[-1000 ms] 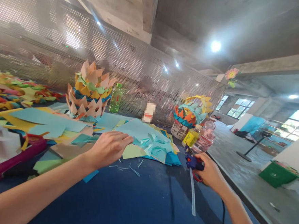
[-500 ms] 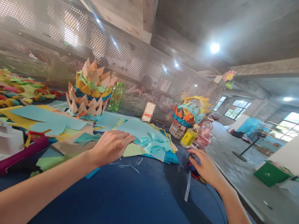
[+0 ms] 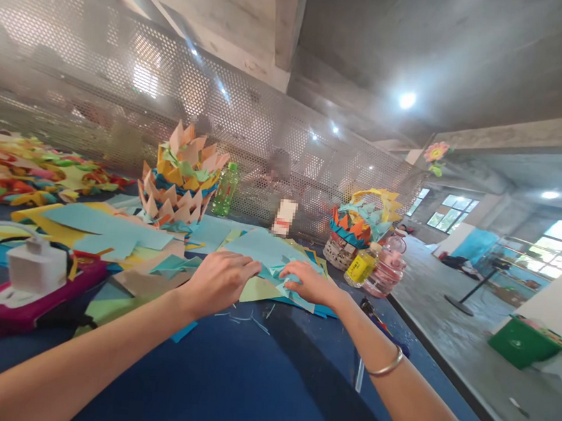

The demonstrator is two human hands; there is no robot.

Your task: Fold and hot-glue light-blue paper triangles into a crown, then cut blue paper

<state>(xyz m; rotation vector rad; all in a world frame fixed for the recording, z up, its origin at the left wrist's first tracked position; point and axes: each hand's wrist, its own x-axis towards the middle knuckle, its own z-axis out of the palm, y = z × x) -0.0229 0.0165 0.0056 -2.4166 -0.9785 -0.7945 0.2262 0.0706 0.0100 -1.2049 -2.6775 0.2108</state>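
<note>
My left hand (image 3: pixel 221 282) is closed above the near edge of the papers, its fingers bent inward; whatever they hold is hidden. Over the small folded light-blue paper pieces (image 3: pixel 284 270) reaches my right hand (image 3: pixel 310 283), fingers curved with a gap between thumb and forefinger. Light-blue paper sheets (image 3: pixel 254 242) lie beneath and behind these pieces. Beyond my right forearm is a dark-blue glue gun (image 3: pixel 374 312), partly covered by the arm, and a clear glue stick (image 3: pixel 359 374) shows on the near side.
Pointed folded-paper baskets (image 3: pixel 178 200) stand by a green bottle (image 3: pixel 225 190). At right are another paper basket (image 3: pixel 346 247), a yellow-labelled bottle (image 3: pixel 361 265) and a pink container (image 3: pixel 387 269). A magenta power strip (image 3: pixel 88 280) with a white plug sits left. Perforated metal panels (image 3: pixel 247 137) rise behind.
My right hand has left the glue gun and moved left to the folded light-blue pieces. The left hand keeps its closed pose in nearly the same place. The view has shifted slightly.
</note>
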